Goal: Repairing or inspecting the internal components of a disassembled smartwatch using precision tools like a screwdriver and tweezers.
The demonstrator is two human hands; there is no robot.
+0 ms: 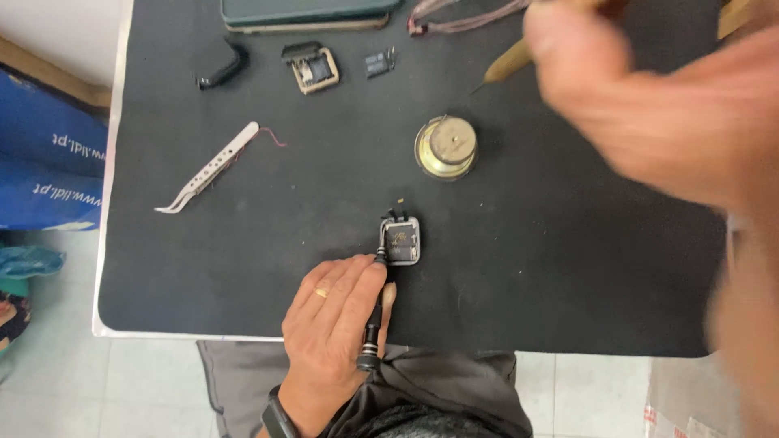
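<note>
Here left hand [329,324] presses screwdriver [375,312] into module [402,241]

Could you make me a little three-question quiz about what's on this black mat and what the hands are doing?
1. True or false: the left hand holds a thin black tool whose tip is at the small square part.
2. Which thing lies left of the round brass-coloured part? A) curved tweezers B) a hammer C) a cup
3. Fill in: the right hand, blurred at the upper right, holds a tool with a ____ handle.

Key: 1 true; 2 A; 3 wooden.
</note>
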